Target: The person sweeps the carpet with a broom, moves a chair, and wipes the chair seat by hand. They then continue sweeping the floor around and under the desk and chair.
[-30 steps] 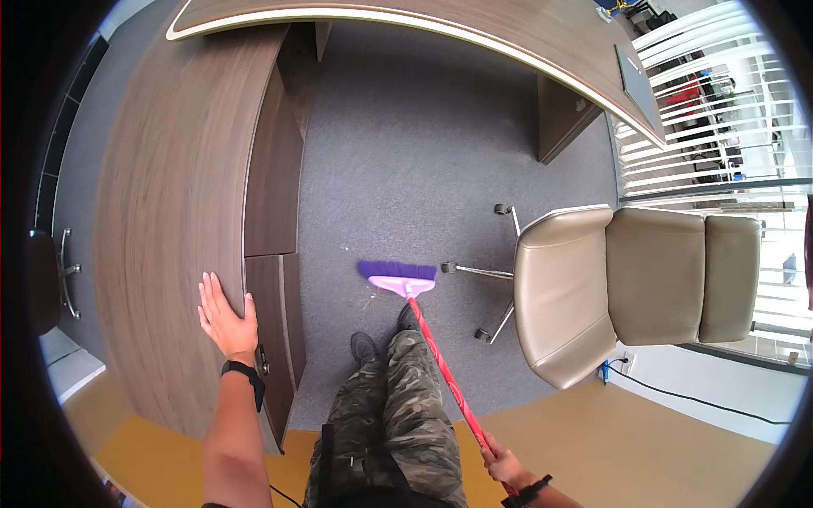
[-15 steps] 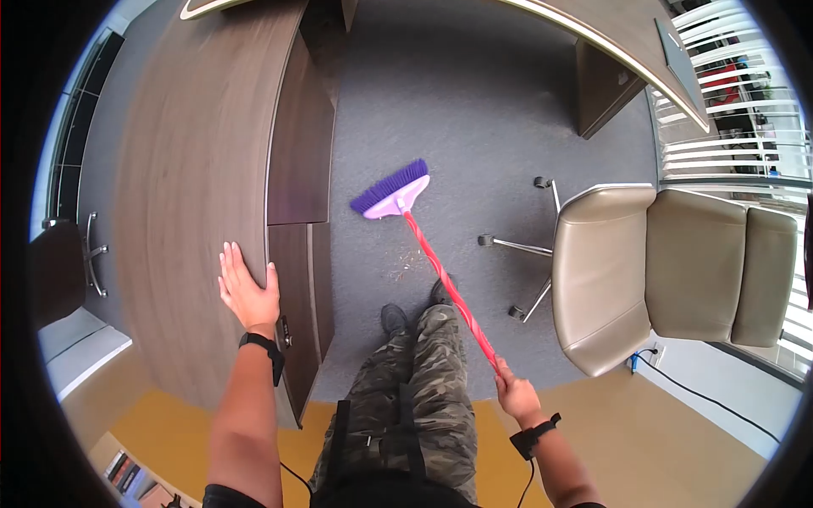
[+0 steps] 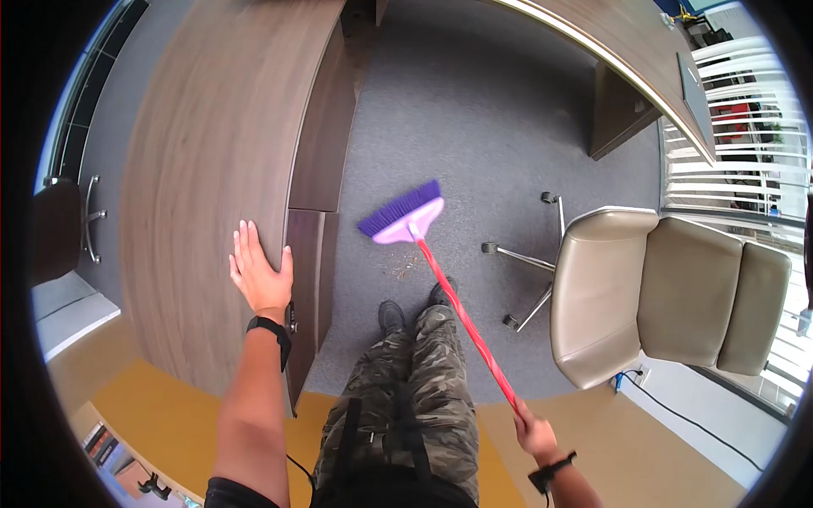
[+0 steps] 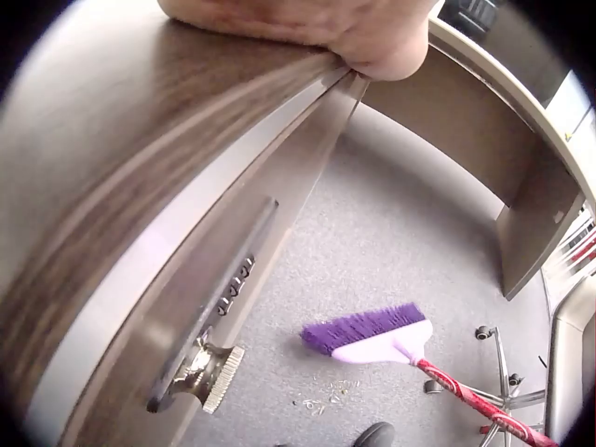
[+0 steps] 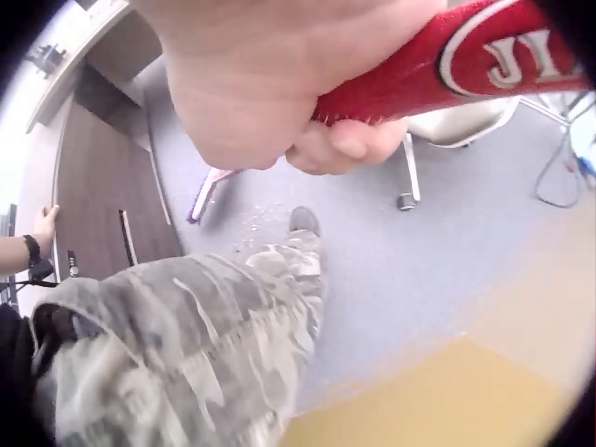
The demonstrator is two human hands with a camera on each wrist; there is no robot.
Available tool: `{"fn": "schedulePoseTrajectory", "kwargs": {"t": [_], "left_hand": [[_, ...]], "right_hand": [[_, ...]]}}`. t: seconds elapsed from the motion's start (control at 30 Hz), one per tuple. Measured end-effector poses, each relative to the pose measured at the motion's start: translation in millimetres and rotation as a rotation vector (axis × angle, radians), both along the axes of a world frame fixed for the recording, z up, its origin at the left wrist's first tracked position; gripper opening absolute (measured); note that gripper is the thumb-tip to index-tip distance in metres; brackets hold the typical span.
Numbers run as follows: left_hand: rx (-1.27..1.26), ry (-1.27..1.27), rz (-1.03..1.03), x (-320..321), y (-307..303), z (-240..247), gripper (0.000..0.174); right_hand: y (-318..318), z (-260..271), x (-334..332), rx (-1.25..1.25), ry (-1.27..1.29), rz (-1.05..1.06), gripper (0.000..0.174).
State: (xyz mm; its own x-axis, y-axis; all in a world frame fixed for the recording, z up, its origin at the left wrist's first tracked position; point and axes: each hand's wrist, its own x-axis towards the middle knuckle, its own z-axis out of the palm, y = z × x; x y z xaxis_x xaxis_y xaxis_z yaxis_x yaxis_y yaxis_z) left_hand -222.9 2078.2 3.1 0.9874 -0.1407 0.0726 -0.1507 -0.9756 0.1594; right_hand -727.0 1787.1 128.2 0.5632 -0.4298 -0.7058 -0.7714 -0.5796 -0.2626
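My right hand [image 3: 537, 433] grips the red handle of a broom [image 3: 461, 313] near its upper end; the right wrist view shows the fingers [image 5: 326, 147] wrapped round the handle. The broom's pink head with purple bristles [image 3: 400, 209] is down by the grey carpet, angled toward the cabinet. Between the broom head and the shoes lies a scatter of small light debris [image 3: 405, 264], also seen in the left wrist view as pale bits [image 4: 326, 399]. My left hand [image 3: 264, 275] rests flat on the wooden cabinet top [image 3: 203, 169], fingers spread, close to its edge.
A beige office chair [image 3: 601, 292] on casters stands to the right of the broom. Ahead, a wooden desk [image 3: 627, 42] curves across the carpet [image 3: 474, 110]. A lock with number dials [image 4: 237, 284] sits on the cabinet's front. A black cable [image 3: 694, 432] runs along the right wall.
The broom head first swung forward past the debris, turning slantwise, then came back slightly toward the feet. The right hand moved back with the handle. The left hand stays on the cabinet top.
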Motion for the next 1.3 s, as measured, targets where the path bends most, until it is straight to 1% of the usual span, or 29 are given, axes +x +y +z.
{"fn": "schedulePoseTrajectory", "kwargs": {"t": [0.03, 0.1, 0.17, 0.2, 0.23, 0.3, 0.43, 0.5, 0.57, 0.6, 0.63, 0.7, 0.77, 0.83, 0.87, 0.93, 0.97, 1.0, 1.03, 1.1, 1.13, 1.17, 1.23, 1.27, 1.3], "left_hand": [[-0.003, -0.003, 0.005, -1.0, -0.8, 0.5, 0.077], [0.008, -0.017, -0.006, 1.5, 0.7, 0.6, 0.077], [0.026, -0.008, 0.010, 1.0, 1.4, -3.6, 0.076], [0.030, -0.002, -0.003, 2.3, 2.5, -4.0, 0.076], [0.025, -0.013, -0.005, 2.7, 2.5, -3.6, 0.076], [0.014, -0.013, -0.012, -2.2, 1.6, -4.4, 0.076], [0.018, -0.025, -0.006, 1.2, 3.1, -2.0, 0.076], [0.020, -0.016, -0.007, 1.3, 1.3, -3.3, 0.076], [0.026, -0.014, 0.001, 1.1, 2.8, -4.8, 0.076], [0.034, -0.010, -0.002, 0.8, 4.1, -5.2, 0.076], [0.030, -0.013, -0.006, 0.9, 3.8, -5.3, 0.076], [0.024, -0.022, -0.013, 0.0, 2.7, -5.3, 0.077], [0.019, -0.018, -0.007, 0.1, 1.5, -4.8, 0.077], [0.027, -0.020, -0.017, 0.2, 1.8, -6.9, 0.078], [0.033, -0.015, -0.015, 0.3, 3.1, -7.6, 0.078], [0.051, -0.024, -0.033, 3.4, 5.8, -8.9, 0.079], [0.058, -0.024, -0.030, 2.2, 7.7, -11.5, 0.080], [0.062, -0.067, -0.072, 2.2, 12.8, -16.4, 0.081], [0.071, -0.093, -0.107, 2.8, 13.7, -14.8, 0.080], [0.064, -0.107, -0.148, 5.3, 13.7, -13.9, 0.078], [0.033, -0.115, -0.155, 5.2, 13.7, -12.5, 0.077], [0.055, -0.098, -0.128, 4.8, 12.1, -11.4, 0.076], [0.099, -0.116, -0.076, 3.8, 14.7, -19.8, 0.076], [0.098, -0.107, -0.064, 2.4, 15.2, -20.7, 0.076], [0.107, -0.097, -0.047, 2.4, 13.6, -20.7, 0.075]], "right_hand": [[-6.6, -17.9, 25.1, 0.002, 0.048, 0.035, 0.045], [-16.2, -49.4, 64.5, -0.016, -0.014, 0.111, 0.047], [-21.3, -76.3, 56.3, 0.007, -0.037, 0.114, 0.048], [-26.8, -79.6, 46.8, 0.011, -0.051, 0.138, 0.049], [-31.2, -71.0, 37.6, 0.012, -0.041, 0.129, 0.049], [-43.2, -37.8, 17.3, -0.031, 0.346, 0.220, 0.051], [-72.0, 20.2, -12.3, -0.163, 0.512, 0.382, 0.051], [-82.9, 44.7, -24.4, -0.206, 0.448, 0.399, 0.050], [-90.8, 58.7, -42.8, -0.189, 0.308, 0.295, 0.047], [-89.3, 58.5, -47.5, -0.168, 0.222, 0.204, 0.046], [-84.6, 52.6, -50.7, -0.161, 0.226, 0.202, 0.046], [-71.2, 28.3, -48.4, -0.056, -0.144, -0.005, 0.047], [-51.3, -11.3, -28.4, -0.013, -0.267, -0.104, 0.049], [-31.3, -51.1, -6.3, 0.015, -0.174, -0.194, 0.050], [-17.5, -62.9, 2.5, 0.020, -0.179, -0.212, 0.050], [3.0, -80.5, 11.8, 0.019, -0.006, -0.273, 0.052], [15.7, -97.7, -8.4, 0.015, 0.000, -0.284, 0.052], [35.3, -115.3, -44.3, 0.074, -0.031, -0.309, 0.052], [46.3, -115.3, -78.6, 0.118, -0.061, -0.335, 0.051], [67.9, -82.4, -97.5, 0.071, -0.235, -0.318, 0.050], [78.6, -67.1, -112.5, 0.106, -0.131, -0.344, 0.049], [84.2, -53.8, -120.8, 0.146, -0.031, -0.374, 0.049], [79.9, 7.8, -73.3, 0.171, 0.205, -0.351, 0.048], [82.9, 5.7, -85.2, 0.146, 0.194, -0.358, 0.048], [94.9, 1.5, -103.5, 0.071, -0.047, -0.280, 0.048]]}}
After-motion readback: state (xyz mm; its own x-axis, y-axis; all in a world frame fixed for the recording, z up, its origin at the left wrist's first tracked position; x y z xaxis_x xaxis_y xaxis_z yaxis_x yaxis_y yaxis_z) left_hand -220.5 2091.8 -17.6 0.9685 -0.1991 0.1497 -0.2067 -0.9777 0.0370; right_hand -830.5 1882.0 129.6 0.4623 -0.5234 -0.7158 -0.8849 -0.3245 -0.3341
